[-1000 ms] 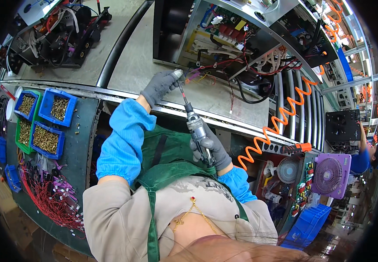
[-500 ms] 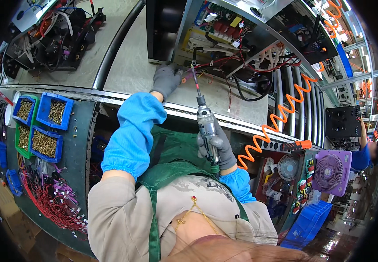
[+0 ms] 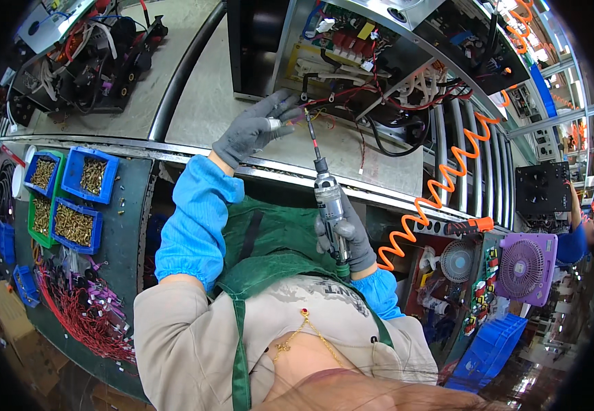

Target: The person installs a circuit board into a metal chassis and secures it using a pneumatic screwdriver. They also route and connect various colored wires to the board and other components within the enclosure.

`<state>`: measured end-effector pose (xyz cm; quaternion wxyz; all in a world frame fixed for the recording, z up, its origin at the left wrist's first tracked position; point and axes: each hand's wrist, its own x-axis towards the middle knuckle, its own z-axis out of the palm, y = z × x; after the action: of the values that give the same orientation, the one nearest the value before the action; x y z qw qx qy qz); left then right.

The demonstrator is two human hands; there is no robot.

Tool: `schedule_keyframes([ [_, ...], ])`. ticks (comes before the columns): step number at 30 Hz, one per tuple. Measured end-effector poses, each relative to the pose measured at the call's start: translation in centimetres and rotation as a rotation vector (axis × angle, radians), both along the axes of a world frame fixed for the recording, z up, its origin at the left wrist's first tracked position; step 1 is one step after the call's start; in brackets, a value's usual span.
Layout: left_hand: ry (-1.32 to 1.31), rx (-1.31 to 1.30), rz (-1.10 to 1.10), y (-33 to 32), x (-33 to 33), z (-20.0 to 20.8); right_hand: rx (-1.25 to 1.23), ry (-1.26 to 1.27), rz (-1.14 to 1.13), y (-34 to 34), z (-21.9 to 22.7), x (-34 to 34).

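My right hand (image 3: 355,236), in a grey glove, is wrapped round a silver and black power screwdriver (image 3: 328,192). Its long bit points away from me, the tip beside thin wires at the near edge of an open metal cabinet (image 3: 280,51). My left hand (image 3: 256,130), also gloved, stretches its fingers toward that same edge, just left of the bit tip. Its thumb stands apart, close to a small purple-sleeved wire end (image 3: 295,118); I cannot tell whether they touch. Inside the cabinet are a circuit board (image 3: 345,38) and red and black cables.
At left, blue bins (image 3: 108,188) of brass-coloured screws stand near a bundle of red wires (image 3: 70,308). An orange coiled hose (image 3: 441,185) crosses steel rollers (image 3: 471,157) at right. A purple fan (image 3: 526,267) stands near a blue crate (image 3: 485,353). Another person's arm (image 3: 574,205) shows far right.
My left hand has shifted left and its fingers have straightened out from a more curled shape. The screwdriver in my right hand has moved slightly to the right and nearer me.
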<state>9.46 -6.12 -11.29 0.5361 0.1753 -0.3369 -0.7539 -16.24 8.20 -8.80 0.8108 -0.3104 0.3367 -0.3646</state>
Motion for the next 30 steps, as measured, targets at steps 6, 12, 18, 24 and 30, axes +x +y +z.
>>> schedule_keyframes([
  [6,-0.363,-0.090,0.097,-0.9,-0.2,-0.6,0.003,0.016,0.023,0.2,0.6,0.2],
  [12,-1.263,-0.766,0.558,-2.3,-0.6,-0.2,-0.016,0.029,0.025,0.0,1.2,0.6],
  [18,-1.471,-1.162,0.394,-3.5,0.1,1.5,-0.011,0.029,-0.019,0.1,1.1,0.0],
  [24,-1.127,-0.553,0.338,-2.2,-1.0,1.4,0.006,0.045,-0.026,0.4,0.8,-0.6],
  [30,-1.160,-0.398,0.648,-1.6,-2.5,0.6,-0.006,0.054,-0.023,0.2,0.7,-0.7],
])
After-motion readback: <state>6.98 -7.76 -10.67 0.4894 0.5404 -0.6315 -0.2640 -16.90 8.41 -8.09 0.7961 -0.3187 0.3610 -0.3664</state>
